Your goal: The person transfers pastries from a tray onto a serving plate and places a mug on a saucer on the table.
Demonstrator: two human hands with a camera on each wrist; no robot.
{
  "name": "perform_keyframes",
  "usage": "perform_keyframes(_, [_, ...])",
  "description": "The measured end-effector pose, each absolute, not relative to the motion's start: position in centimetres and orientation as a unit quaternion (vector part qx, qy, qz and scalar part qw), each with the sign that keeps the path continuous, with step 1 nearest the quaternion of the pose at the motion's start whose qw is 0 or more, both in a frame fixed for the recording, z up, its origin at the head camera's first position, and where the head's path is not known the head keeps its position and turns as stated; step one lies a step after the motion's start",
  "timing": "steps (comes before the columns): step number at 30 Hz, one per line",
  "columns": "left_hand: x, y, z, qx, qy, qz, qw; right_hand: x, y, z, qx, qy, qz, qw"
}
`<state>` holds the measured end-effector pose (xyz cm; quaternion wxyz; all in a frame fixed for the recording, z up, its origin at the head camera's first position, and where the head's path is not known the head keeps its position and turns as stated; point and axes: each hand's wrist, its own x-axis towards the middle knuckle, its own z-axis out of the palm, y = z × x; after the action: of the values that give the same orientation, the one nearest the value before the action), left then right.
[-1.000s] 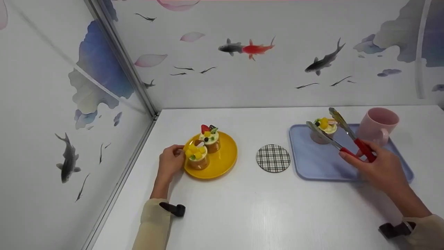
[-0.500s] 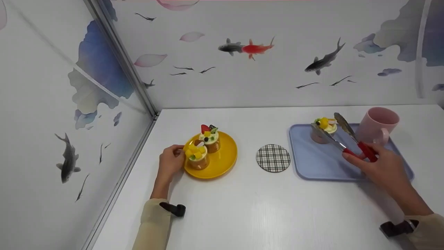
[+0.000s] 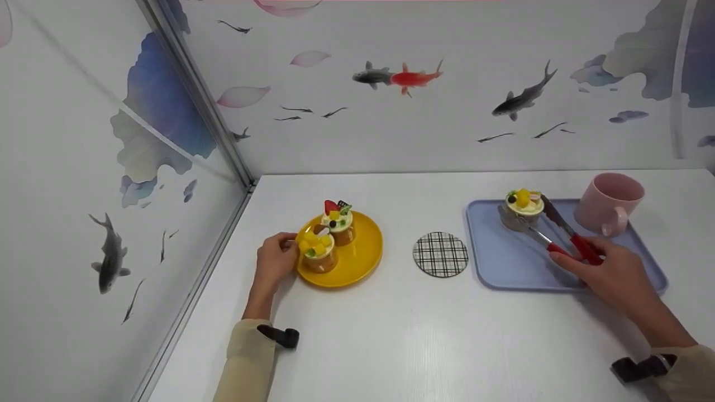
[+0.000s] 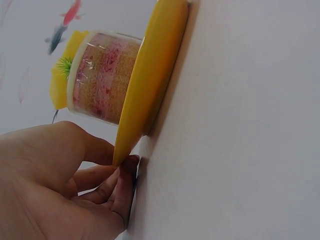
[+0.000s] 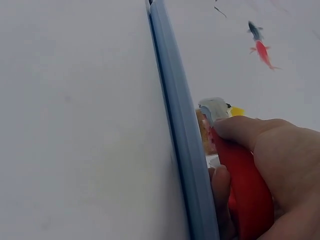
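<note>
My left hand (image 3: 276, 260) pinches the left rim of the yellow plate (image 3: 363, 262), thumb on top and fingers beneath, as the left wrist view shows. On that plate stand two fruit-topped cake cups, one with mango cubes (image 3: 318, 257) and one with a strawberry (image 3: 338, 226). In my right hand (image 3: 614, 273) are red-handled metal tongs (image 3: 581, 248). Their two arms stand on either side of a third cake cup (image 3: 524, 209), which sits upright on the blue tray (image 3: 514, 268). Whether both tong tips touch the cup I cannot tell.
A pink mug (image 3: 609, 201) stands at the tray's back right, close to the tongs. Between plate and tray lies a round checked coaster (image 3: 441, 254). Printed wall panels (image 3: 391, 134) border the white table at the back and left.
The tongs have come down from above the third cake cup to its sides, and their tips sit lower. My left hand and the plate have not moved.
</note>
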<state>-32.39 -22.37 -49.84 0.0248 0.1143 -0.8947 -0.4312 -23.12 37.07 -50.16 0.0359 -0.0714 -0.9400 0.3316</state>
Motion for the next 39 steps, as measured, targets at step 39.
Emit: perform_keyframes(39, [-32.53,-22.37,-50.07,0.116,-0.895,-0.430,0.029,-23.06,36.83,-50.35,-0.039,-0.948,0.314,0.046])
